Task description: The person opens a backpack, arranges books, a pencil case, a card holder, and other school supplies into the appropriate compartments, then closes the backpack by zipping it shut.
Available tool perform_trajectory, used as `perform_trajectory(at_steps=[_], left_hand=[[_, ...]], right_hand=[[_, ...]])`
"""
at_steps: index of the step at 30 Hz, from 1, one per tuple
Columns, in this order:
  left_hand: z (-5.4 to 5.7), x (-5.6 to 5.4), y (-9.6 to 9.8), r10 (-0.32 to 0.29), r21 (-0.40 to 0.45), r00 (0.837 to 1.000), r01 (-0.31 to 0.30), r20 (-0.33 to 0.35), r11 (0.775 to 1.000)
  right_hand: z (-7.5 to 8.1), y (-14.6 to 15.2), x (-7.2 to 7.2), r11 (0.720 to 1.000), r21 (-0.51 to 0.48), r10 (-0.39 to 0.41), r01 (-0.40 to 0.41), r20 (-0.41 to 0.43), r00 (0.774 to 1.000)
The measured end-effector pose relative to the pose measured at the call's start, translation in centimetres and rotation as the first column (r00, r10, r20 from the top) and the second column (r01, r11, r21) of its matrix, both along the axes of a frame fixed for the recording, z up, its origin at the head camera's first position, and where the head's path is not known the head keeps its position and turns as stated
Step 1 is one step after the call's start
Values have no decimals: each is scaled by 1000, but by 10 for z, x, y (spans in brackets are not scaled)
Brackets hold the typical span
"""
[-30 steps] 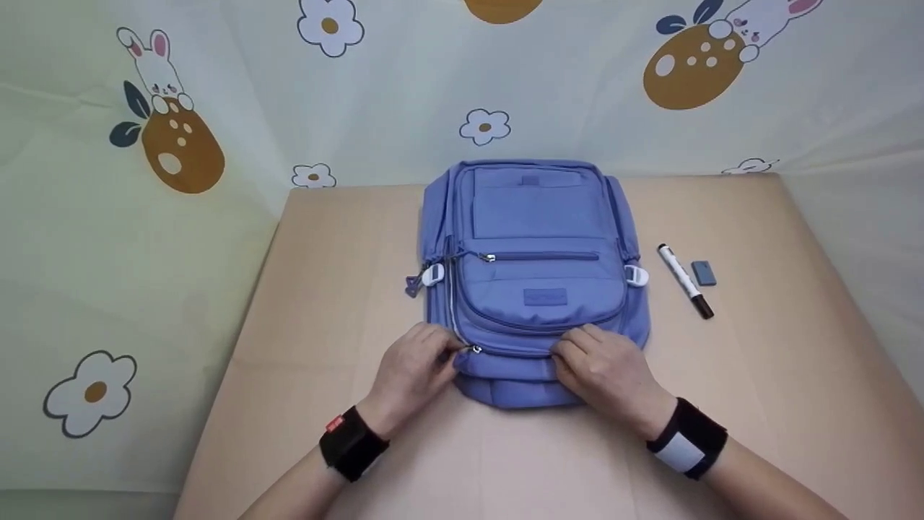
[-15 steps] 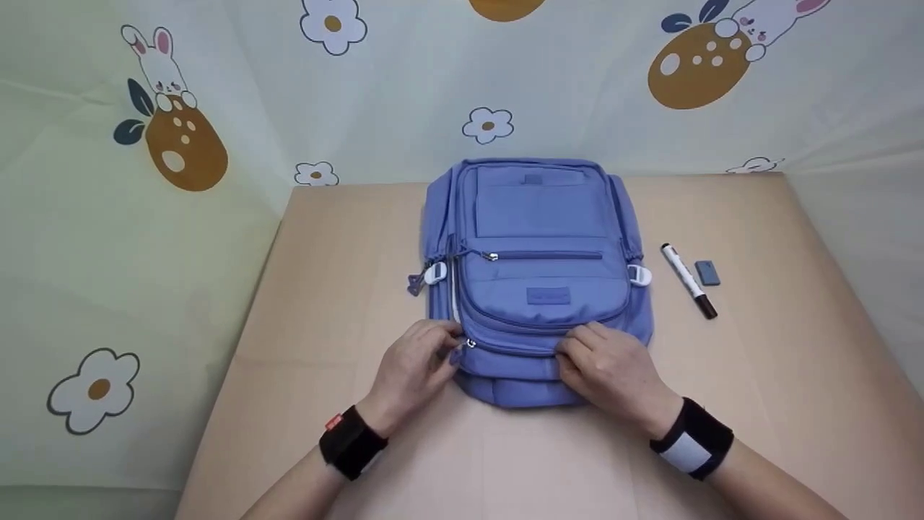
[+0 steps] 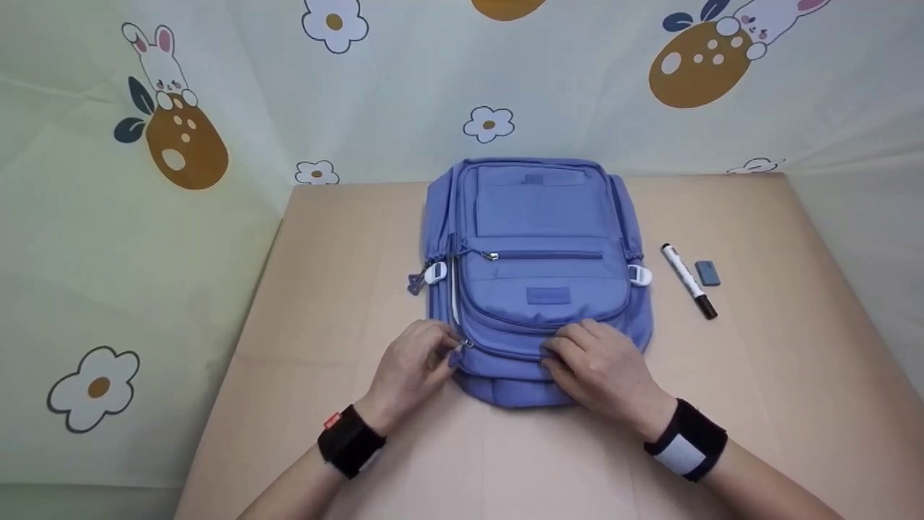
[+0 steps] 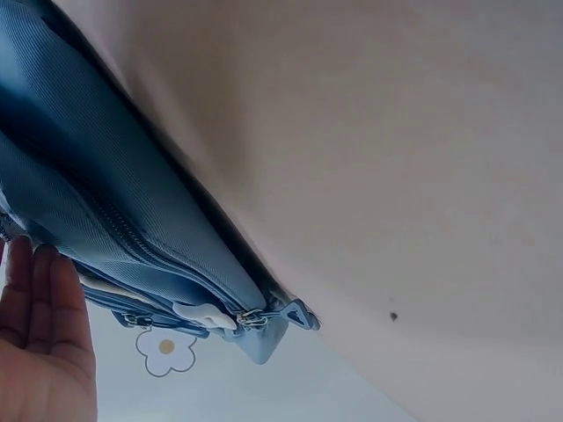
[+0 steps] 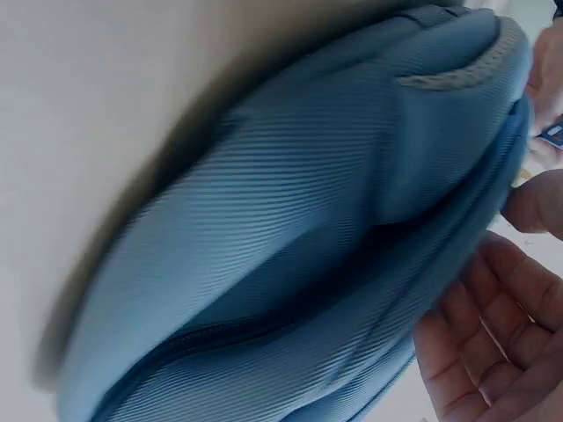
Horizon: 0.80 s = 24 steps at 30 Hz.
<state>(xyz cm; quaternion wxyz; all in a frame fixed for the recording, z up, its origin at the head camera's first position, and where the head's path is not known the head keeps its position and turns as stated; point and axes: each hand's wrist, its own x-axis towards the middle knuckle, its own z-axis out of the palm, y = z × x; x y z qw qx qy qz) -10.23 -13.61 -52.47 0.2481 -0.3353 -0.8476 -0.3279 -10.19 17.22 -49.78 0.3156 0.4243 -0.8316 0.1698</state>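
A blue backpack [image 3: 548, 209] lies front side up on the table. My left hand [image 3: 413, 361] is at its lower left corner, pinching the pull tab of a zipper slider [image 3: 468, 344] between thumb and fingers. Along the same zipper, to the right, my right hand [image 3: 603, 372] pinches the edge of the bag's fabric. The right wrist view has the thumb and fingers at the edge of the blue fabric [image 5: 281, 185], above a dark fold. In the left wrist view, the fingers [image 4: 66, 290] reach up beside the bag's side, and the pull is mostly hidden.
Right of the backpack lie a white marker with a black cap [image 3: 688, 280] and a small blue-grey block [image 3: 707, 274]. White buckles [image 3: 639, 275] sit on the bag's sides. A patterned cloth [image 3: 404, 94] hangs behind the tan table [image 3: 346, 253].
The zipper slider has shifted slightly left at the bag's lower left corner with my left hand. My right hand has slid a little left along the zipper edge.
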Motion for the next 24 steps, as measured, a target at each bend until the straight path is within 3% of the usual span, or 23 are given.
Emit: perform_trajectory(at_steps=[7,15,19,24], left_hand=[[2,1,0,11,-14,1000,-11,11,1000],[2,4,2,2,-20,1000,-1,14,1000],[5,1,2,-1,-40,1000,2,9,999],[8,-7,-6,36,-54,999,-36,-5,998]], right_hand=[[12,-40,-1,998,54,41,-42,17,999],[7,-58,-2,985,166,-35,37,-14,999],[4,-59,-3,987,155,-30,40,-67,997],[4,-62,-6,992,121,-20,29,-74,997]])
